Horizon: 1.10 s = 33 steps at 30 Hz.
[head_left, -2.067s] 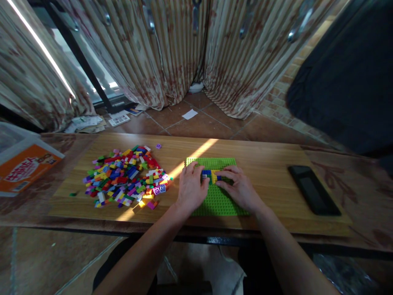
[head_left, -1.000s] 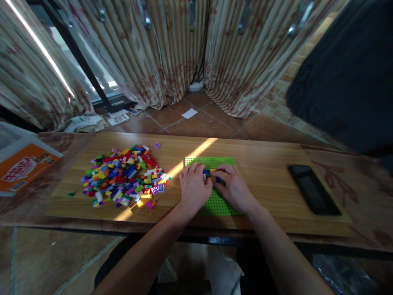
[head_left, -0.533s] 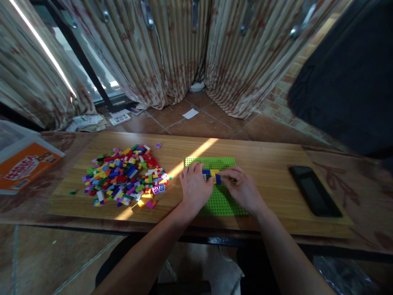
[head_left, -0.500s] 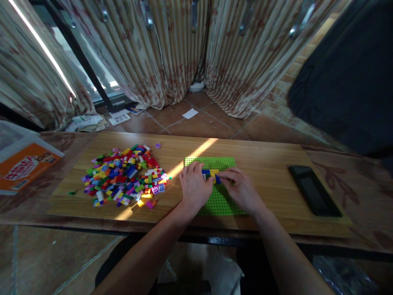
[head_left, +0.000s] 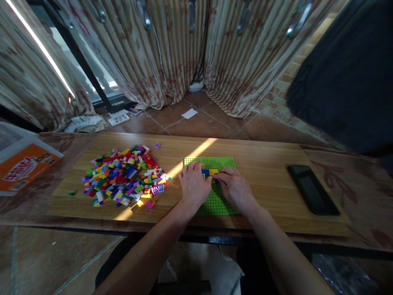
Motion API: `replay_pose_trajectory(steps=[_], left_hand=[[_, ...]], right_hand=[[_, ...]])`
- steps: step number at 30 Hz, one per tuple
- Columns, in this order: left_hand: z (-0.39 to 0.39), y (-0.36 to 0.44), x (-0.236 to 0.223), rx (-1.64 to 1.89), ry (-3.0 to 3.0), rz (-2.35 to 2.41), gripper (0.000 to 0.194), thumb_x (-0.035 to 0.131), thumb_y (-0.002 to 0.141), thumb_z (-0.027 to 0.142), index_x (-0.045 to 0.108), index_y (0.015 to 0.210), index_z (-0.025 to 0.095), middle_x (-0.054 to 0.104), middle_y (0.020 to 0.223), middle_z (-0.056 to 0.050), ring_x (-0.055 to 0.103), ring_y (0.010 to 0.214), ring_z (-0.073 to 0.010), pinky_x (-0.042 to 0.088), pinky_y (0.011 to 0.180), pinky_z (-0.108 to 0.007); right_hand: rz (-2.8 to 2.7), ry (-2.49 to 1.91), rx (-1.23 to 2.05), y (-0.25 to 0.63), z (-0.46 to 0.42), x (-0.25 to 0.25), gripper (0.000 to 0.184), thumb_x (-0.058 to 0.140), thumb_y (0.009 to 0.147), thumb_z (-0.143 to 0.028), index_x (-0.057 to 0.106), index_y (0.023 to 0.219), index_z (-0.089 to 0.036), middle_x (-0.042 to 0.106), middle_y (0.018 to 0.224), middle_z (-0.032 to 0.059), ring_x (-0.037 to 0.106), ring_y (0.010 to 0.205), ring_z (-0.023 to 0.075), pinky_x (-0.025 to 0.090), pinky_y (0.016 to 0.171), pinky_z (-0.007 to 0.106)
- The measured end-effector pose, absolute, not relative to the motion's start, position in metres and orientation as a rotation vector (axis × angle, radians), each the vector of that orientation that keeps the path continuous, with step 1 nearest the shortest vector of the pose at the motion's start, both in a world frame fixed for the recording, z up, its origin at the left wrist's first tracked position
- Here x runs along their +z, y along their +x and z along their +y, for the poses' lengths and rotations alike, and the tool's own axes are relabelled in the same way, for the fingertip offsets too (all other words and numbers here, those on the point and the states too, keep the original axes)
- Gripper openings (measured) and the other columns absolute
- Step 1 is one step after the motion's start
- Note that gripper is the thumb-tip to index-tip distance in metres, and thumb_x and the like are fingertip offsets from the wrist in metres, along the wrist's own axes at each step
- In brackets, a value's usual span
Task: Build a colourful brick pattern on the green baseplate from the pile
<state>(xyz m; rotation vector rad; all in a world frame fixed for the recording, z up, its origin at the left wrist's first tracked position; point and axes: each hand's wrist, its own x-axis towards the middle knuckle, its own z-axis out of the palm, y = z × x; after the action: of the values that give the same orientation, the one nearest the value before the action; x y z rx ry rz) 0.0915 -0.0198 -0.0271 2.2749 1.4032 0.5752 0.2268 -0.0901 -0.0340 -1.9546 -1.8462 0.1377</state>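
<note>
A green studded baseplate lies on the wooden board in front of me. Across its middle sits a cluster of toy bricks, with a blue brick and a yellow brick showing between my hands. My left hand is closed around the left side of this cluster, fingers behind it and thumb in front. At the cluster's right end, the fingertips of my right hand pinch a small blue brick, mostly hidden by them. Some bricks at the left are covered by my left hand.
A heap of mixed coloured toy bricks spreads over the left of the wooden board. A lone purple brick lies behind it. A black phone rests at the right. An orange-labelled tub stands far left.
My right hand has shifted slightly left and closer over the cluster's right end, covering more of the blue brick there. My left hand keeps nearly the same place.
</note>
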Motion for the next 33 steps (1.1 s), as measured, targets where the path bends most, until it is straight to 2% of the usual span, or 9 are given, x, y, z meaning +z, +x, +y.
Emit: replay_pose_trajectory(steps=[5,10,15,21,28,33], left_hand=[[-0.017,0.092,-0.029,0.564,2.274,1.382,0.034,0.068,0.079,0.029,0.059,0.111,0.022,0.061,0.125,-0.006,0.049,0.117,-0.0293,0.041,0.097,-0.046],[-0.017,0.090,-0.030,0.561,2.302,1.352,0.029,0.066,0.081,0.028,0.060,0.109,0.023,0.058,0.127,-0.007,0.047,0.121,-0.0295,0.039,0.099,-0.047],[-0.022,0.085,-0.029,0.547,2.397,1.284,0.027,0.060,0.087,0.035,0.060,0.112,0.023,0.054,0.133,-0.008,0.046,0.124,-0.0287,0.037,0.102,-0.046],[-0.020,0.084,-0.030,0.602,2.376,1.256,0.030,0.053,0.091,0.036,0.060,0.115,0.019,0.057,0.132,-0.010,0.047,0.124,-0.0290,0.038,0.103,-0.048],[-0.008,0.077,-0.024,0.801,2.187,1.188,0.027,0.046,0.094,0.025,0.062,0.112,0.015,0.063,0.122,-0.012,0.055,0.118,-0.0230,0.041,0.107,-0.040],[0.022,0.047,-0.016,0.985,2.029,1.209,0.027,0.048,0.090,0.024,0.064,0.110,0.015,0.066,0.117,-0.011,0.061,0.111,-0.0218,0.047,0.100,-0.036]], right_hand=[[-1.874,-1.987,0.148,0.226,-0.087,-0.033,0.033,0.046,0.087,-0.006,0.074,0.088,-0.024,0.064,0.095,0.0069,0.058,0.090,0.0208,0.050,0.081,0.033],[-1.810,-1.993,0.103,0.222,-0.088,-0.037,0.037,0.046,0.082,-0.002,0.074,0.090,-0.025,0.064,0.092,0.0066,0.058,0.089,0.0209,0.051,0.081,0.034],[-1.699,-1.924,0.103,0.219,-0.089,-0.043,0.035,0.045,0.082,-0.005,0.074,0.090,-0.023,0.065,0.095,0.0073,0.061,0.089,0.0211,0.052,0.081,0.034],[-1.538,-1.862,0.114,0.224,-0.089,-0.038,0.032,0.044,0.086,-0.010,0.072,0.095,-0.021,0.068,0.094,0.0078,0.064,0.086,0.0207,0.052,0.080,0.034],[-1.454,-1.858,0.062,0.233,-0.093,-0.035,0.029,0.043,0.088,-0.015,0.072,0.094,-0.020,0.069,0.093,0.0081,0.066,0.085,0.0211,0.052,0.078,0.035],[-1.484,-1.841,0.055,0.228,-0.091,-0.034,0.028,0.043,0.089,-0.017,0.071,0.094,-0.020,0.070,0.091,0.0076,0.066,0.083,0.0208,0.052,0.076,0.035]])
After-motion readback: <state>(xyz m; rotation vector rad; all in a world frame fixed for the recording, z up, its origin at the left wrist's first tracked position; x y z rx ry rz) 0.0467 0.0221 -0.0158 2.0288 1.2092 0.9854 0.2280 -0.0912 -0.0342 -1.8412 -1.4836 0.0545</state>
